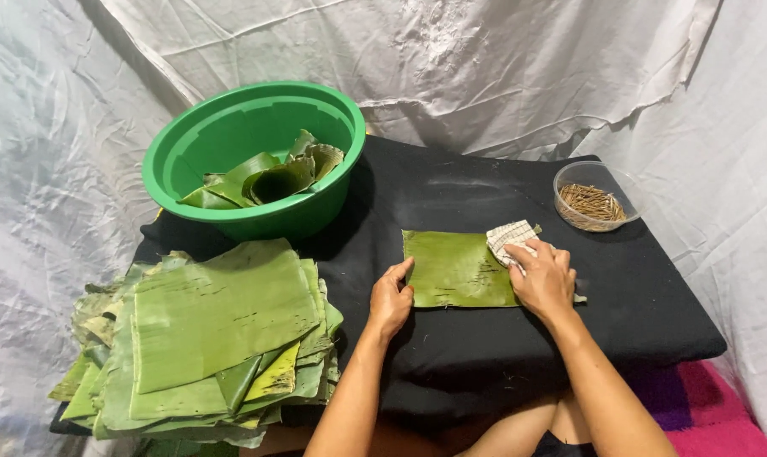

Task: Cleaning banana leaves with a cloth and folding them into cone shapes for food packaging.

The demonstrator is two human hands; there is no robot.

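Observation:
A rectangular piece of green banana leaf [456,268] lies flat on the black cloth-covered table [485,355]. My left hand [391,298] presses its fingers on the leaf's left edge. My right hand [542,278] rests on the leaf's right end and grips a small folded checked cloth [508,236] against it. The leaf's right edge is hidden under that hand.
A thick stack of banana leaf pieces [206,338] sits at the table's left front. Behind it a green plastic basin [252,152] holds several folded leaves. A clear small bowl of thin brown sticks [592,199] stands at the back right. White sheeting hangs all around.

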